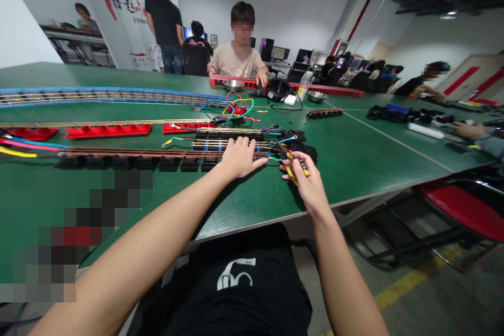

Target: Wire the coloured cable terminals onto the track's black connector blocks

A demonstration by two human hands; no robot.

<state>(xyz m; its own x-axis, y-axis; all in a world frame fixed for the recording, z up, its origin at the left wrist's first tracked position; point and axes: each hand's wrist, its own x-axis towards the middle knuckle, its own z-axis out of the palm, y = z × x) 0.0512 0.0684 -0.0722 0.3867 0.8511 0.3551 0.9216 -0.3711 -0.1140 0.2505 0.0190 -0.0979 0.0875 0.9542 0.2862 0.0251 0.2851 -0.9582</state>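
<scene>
My left hand (239, 157) lies with its fingers spread over a rail assembly (205, 145) of brass-coloured strips on blue and black blocks, pressing on its right part. In my right hand (309, 181) is a pair of pliers (298, 164) with yellow and black handles, its jaws pointing up and left to the assembly's right end. Whether the jaws grip anything is too small to tell. Short wires with ring ends come out there, one blue (289, 138). A brown-topped rail with black blocks (129, 157) runs left from beneath my left hand.
Red blocks under a rail (108, 130) and a long blue curved track (98, 95) lie farther back. Coloured wires (238, 109) loop behind my hands. Across the table (378, 157) a person sits by a red strip (334, 90), metal bowls and a bottle (304, 85). A red stool (464, 207) stands right.
</scene>
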